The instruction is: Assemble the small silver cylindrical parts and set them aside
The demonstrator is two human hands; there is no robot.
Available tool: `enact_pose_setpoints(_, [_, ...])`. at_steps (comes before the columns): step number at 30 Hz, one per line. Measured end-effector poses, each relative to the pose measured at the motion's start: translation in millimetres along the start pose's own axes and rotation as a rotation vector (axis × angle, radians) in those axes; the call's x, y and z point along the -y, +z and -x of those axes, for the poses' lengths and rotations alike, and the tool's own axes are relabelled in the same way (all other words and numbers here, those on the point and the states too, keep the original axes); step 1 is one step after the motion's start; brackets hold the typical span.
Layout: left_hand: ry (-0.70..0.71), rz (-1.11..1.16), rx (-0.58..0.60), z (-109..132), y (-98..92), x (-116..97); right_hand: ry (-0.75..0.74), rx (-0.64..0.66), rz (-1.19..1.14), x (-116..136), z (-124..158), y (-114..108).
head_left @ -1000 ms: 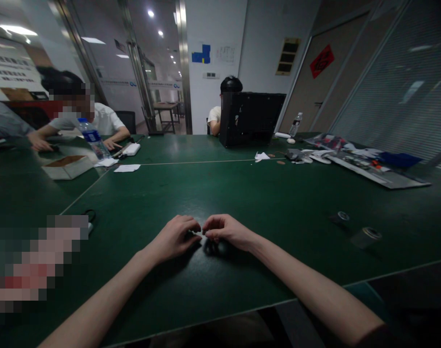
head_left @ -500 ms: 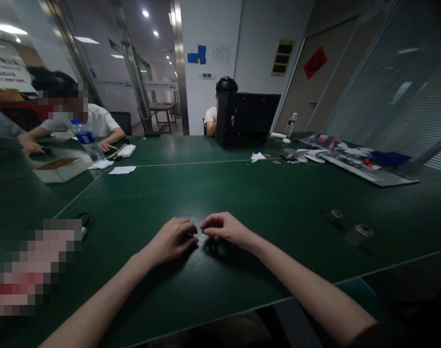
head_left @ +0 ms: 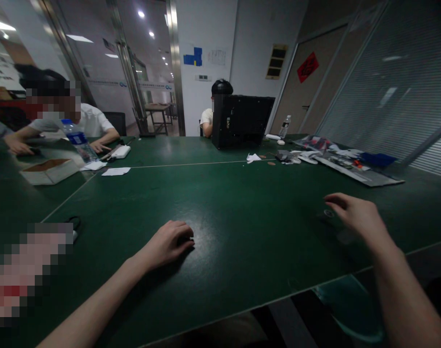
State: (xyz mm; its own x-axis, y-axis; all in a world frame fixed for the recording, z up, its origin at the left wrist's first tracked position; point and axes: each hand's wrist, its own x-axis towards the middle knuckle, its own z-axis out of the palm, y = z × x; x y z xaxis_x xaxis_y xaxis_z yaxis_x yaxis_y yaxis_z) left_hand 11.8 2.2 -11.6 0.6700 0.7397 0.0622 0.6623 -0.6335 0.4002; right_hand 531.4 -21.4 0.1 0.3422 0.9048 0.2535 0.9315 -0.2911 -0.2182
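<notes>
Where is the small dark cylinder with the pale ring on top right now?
In the head view, the small dark cylinder sits on the right side of the green table, just under the fingers of the right hand.

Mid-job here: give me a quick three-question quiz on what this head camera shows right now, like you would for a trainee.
1. Choice: which is closer to the small dark round roll on the dark green tabletop, the bare left hand or the bare right hand?
2. True or false: the two hands are touching each other.
3. Fill in the blank: seen from the head camera, the upright clear plastic bottle stands to the ____ of the tall black boxy case.

Key: 1. the bare right hand; 2. false; 3. right.
</notes>
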Motion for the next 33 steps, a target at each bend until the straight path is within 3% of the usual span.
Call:
enact_pose_setpoints(2, [0.002, 0.002, 0.005, -0.3, 0.2, -0.4, 0.113, 0.111, 0.1, -27.6, -8.1, -0.4])
enact_pose_setpoints(4, [0.001, 0.005, 0.008, -0.4, 0.0, -0.7, 0.132, 0.182, 0.138, -45.3, -14.2, 3.2])
enact_pose_setpoints(10, [-0.018, 0.025, 0.017, 0.4, 0.3, 0.2, 0.127, 0.202, 0.128, -68.4, -28.0, 20.2])
enact_pose_setpoints(15, [-0.018, 0.037, 0.024, 0.9, 1.6, 2.2, 0.136, 0.236, 0.112, -70.9, -30.7, 25.9])
enact_pose_setpoints(20, [-0.023, 0.04, 0.033, 0.4, -0.1, 0.1, 0.13, 0.181, 0.078, -63.7, -24.2, 18.9])
enact_pose_setpoints(24, [-0.025, 0.056, 0.035, 0.7, -1.8, -2.2, 0.086, 0.224, 0.026, -58.0, -18.3, 15.2])
enact_pose_setpoints(33, [-0.019, 0.052, 0.027, 0.2, -1.1, -1.8, 0.084, 0.229, 0.024, -63.2, -18.3, 24.8])
